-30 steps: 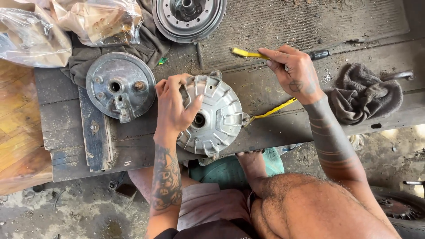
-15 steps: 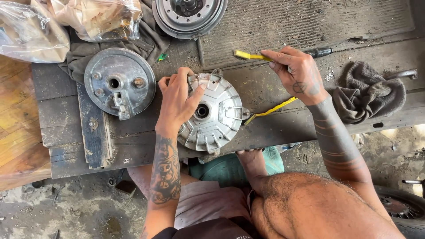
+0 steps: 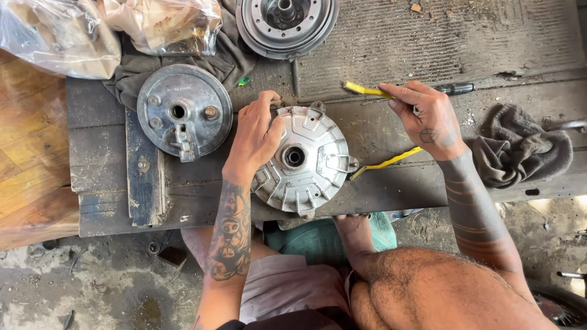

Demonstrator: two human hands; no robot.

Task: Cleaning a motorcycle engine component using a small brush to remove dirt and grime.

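My left hand (image 3: 255,135) rests on the upper left edge of a round silver finned brake plate (image 3: 306,160) lying flat on the dark wooden bench (image 3: 391,183), fingers curled over its rim. My right hand (image 3: 426,119) lies to the right of the plate, its fingertips pinching a thin yellow strip (image 3: 365,90) near the bench's ridged mat. A second yellow strip (image 3: 385,163) pokes out from under that hand toward the plate.
A second grey round plate (image 3: 183,113) lies left of the first. A wheel hub (image 3: 286,21) sits at the top, plastic bags (image 3: 92,30) at top left, a dark rag (image 3: 520,153) at right. A black-handled tool (image 3: 455,88) lies behind my right hand.
My left hand has slid a little up along the plate's rim. The right hand stays on the yellow strip, hardly moved.
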